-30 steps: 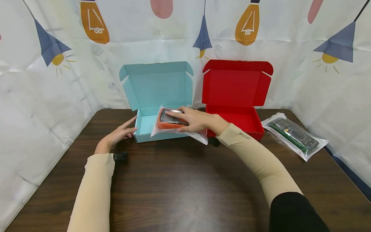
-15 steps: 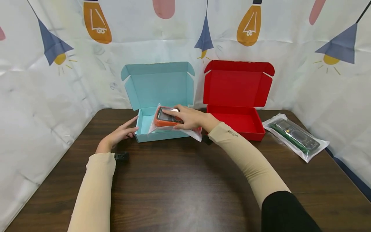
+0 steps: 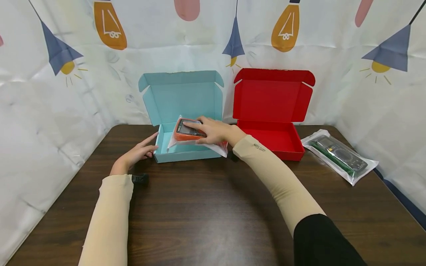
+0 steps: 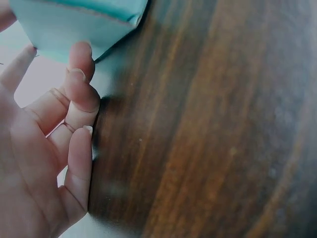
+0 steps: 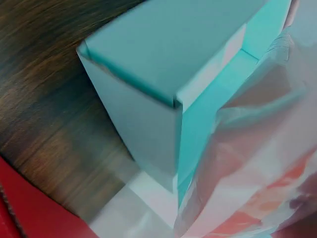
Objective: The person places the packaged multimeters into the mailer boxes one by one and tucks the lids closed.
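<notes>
My right hand grips an orange digital multimeter in a clear plastic bag, thumb on the near side and fingers across its top. In the head view, the multimeter lies tilted above the open light-blue box, with the bag's loose end hanging over the front wall. The clear bag fills the lower right of the right wrist view, beside the box wall. My left hand touches the box's left side with thumb and index finger extended. Its other fingers are bent, near the tabletop.
An open red box stands right of the blue one, its lid upright. Farther right, a second bagged multimeter, dark with a green edge, lies on the brown table. A white patterned curtain hangs close behind both boxes.
My right hand has carried the bagged multimeter left and slightly away from me, farther over the blue box. The left hand has stayed at the box's side.
</notes>
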Demonstrator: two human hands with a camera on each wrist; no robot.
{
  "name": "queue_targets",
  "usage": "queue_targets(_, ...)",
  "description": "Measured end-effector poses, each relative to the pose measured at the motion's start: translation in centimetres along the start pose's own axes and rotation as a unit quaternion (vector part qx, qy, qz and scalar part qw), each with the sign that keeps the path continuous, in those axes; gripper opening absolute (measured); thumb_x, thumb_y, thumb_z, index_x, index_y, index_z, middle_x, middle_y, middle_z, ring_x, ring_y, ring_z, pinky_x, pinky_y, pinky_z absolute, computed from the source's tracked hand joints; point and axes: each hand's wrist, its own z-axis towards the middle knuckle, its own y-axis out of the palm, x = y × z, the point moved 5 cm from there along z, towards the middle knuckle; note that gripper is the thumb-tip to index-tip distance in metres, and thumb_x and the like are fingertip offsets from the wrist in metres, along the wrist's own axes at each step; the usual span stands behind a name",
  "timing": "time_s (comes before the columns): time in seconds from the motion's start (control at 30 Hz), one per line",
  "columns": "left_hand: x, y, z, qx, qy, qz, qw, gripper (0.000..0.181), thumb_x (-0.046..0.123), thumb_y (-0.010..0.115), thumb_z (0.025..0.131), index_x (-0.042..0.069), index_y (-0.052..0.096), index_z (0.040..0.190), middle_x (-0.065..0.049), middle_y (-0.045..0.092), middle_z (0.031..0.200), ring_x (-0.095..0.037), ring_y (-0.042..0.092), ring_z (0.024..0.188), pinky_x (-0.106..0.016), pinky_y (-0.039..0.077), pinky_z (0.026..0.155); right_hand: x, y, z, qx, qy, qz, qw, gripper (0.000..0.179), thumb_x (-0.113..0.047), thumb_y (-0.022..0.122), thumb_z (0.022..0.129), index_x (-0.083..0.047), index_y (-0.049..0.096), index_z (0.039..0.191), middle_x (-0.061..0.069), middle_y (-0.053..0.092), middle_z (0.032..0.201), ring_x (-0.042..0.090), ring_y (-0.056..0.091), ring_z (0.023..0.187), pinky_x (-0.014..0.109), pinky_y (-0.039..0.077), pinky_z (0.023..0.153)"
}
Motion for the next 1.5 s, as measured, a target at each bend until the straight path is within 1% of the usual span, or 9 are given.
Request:
queue_targets(0.2, -0.1, -0.2, -0.1, 0.000, -0.005, -0.004, 1.0000, 0.074, 0.031, 0.045, 0.106, 0.028, 0.003, 0.166, -0.005, 0.047, 0.088, -0.021, 0.050, 0.092, -0.044, 0.036, 0.092, -0.6, 0.1, 0.9, -0.003, -0.009, -0.005, 0.9999, 0.087, -0.047, 0.065, 0.097, -0.035, 0.014, 0.166, 0.012, 0.028, 0.159, 0.027, 0.035, 0.135, 0.043, 0.047, 0.104)
queue_targets(0.4, -0.1, -0.1, -0.1, -0.004, -0.003, -0.002, 1.0000, 0.073, 0.034, 0.045, 0.107, 0.028, 0.002, 0.166, -0.004, 0.047, 0.087, -0.021, 0.050, 0.094, -0.050, 0.037, 0.099, -1.1, 0.2, 1.5, 0.000, -0.010, -0.018, 0.9998, 0.087, -0.047, 0.065, 0.097, -0.035, 0.014, 0.166, 0.012, 0.028, 0.160, 0.027, 0.035, 0.136, 0.045, 0.045, 0.107)
queue_targets(0.47, -0.1, -0.1, 0.0, -0.005, -0.002, -0.002, 1.0000, 0.073, 0.035, 0.045, 0.107, 0.029, 0.002, 0.166, -0.004, 0.047, 0.088, -0.021, 0.050, 0.094, -0.050, 0.037, 0.099, -1.2, 0.2, 1.8, 0.000, -0.010, -0.020, 0.9998, 0.087, -0.047, 0.065, 0.096, -0.036, 0.014, 0.166, 0.012, 0.027, 0.160, 0.027, 0.035, 0.135, 0.046, 0.044, 0.107)
queue_targets(0.73, 0.2, -0.3, -0.4, -0.006, 0.002, -0.014, 0.9999, 0.074, 0.036, 0.048, 0.107, 0.031, 0.004, 0.166, -0.003, 0.047, 0.084, -0.018, 0.049, 0.086, -0.041, 0.036, 0.086, -1.4, 0.0, 3.2, 0.003, -0.014, -0.042, 0.9990, 0.086, -0.051, 0.062, 0.098, -0.037, 0.012, 0.166, 0.011, 0.025, 0.161, 0.027, 0.035, 0.136, 0.046, 0.043, 0.108)
queue_targets(0.9, 0.4, -0.1, -0.5, -0.004, 0.006, -0.015, 0.9999, 0.074, 0.036, 0.049, 0.107, 0.029, 0.005, 0.166, -0.003, 0.048, 0.084, -0.017, 0.049, 0.085, -0.040, 0.035, 0.084, -1.0, 0.5, 3.7, 0.002, -0.007, -0.049, 0.9988, 0.085, -0.051, 0.061, 0.098, -0.037, 0.012, 0.166, 0.011, 0.024, 0.162, 0.029, 0.034, 0.138, 0.049, 0.040, 0.110)
queue_targets(1.07, 0.5, 0.0, -0.5, -0.005, 0.004, -0.013, 0.9999, 0.074, 0.036, 0.049, 0.107, 0.031, 0.005, 0.166, -0.004, 0.047, 0.086, -0.018, 0.049, 0.087, -0.042, 0.035, 0.088, -0.5, 1.0, 3.9, -0.001, 0.002, -0.043, 0.9991, 0.086, -0.050, 0.063, 0.097, -0.037, 0.013, 0.166, 0.011, 0.024, 0.162, 0.030, 0.033, 0.139, 0.051, 0.039, 0.112)
queue_targets(1.17, 0.5, 0.2, -0.4, -0.011, 0.004, -0.020, 0.9997, 0.075, 0.036, 0.049, 0.107, 0.032, 0.003, 0.166, -0.006, 0.047, 0.091, -0.020, 0.049, 0.091, -0.047, 0.037, 0.097, -0.3, 1.3, 3.9, -0.003, 0.000, -0.054, 0.9985, 0.085, -0.051, 0.062, 0.097, -0.037, 0.014, 0.166, 0.011, 0.024, 0.163, 0.030, 0.032, 0.141, 0.051, 0.037, 0.113)
queue_targets(1.3, 0.4, 0.2, -0.5, -0.021, 0.003, -0.031, 0.9993, 0.076, 0.035, 0.050, 0.107, 0.033, 0.001, 0.166, -0.008, 0.047, 0.098, -0.022, 0.049, 0.096, -0.054, 0.033, 0.106, -0.4, 1.5, 4.3, -0.012, -0.002, -0.071, 0.9974, 0.083, -0.049, 0.061, 0.098, -0.039, 0.014, 0.165, 0.010, 0.023, 0.164, 0.030, 0.030, 0.142, 0.051, 0.032, 0.116)
queue_targets(1.5, 0.1, 0.1, -0.5, -0.026, 0.002, -0.040, 0.9989, 0.076, 0.036, 0.049, 0.108, 0.033, -0.001, 0.165, -0.009, 0.047, 0.104, -0.023, 0.048, 0.098, -0.053, 0.032, 0.104, -0.9, 1.5, 4.9, -0.020, 0.002, -0.074, 0.9971, 0.083, -0.048, 0.062, 0.097, -0.040, 0.014, 0.165, 0.008, 0.022, 0.165, 0.029, 0.029, 0.144, 0.051, 0.027, 0.119)
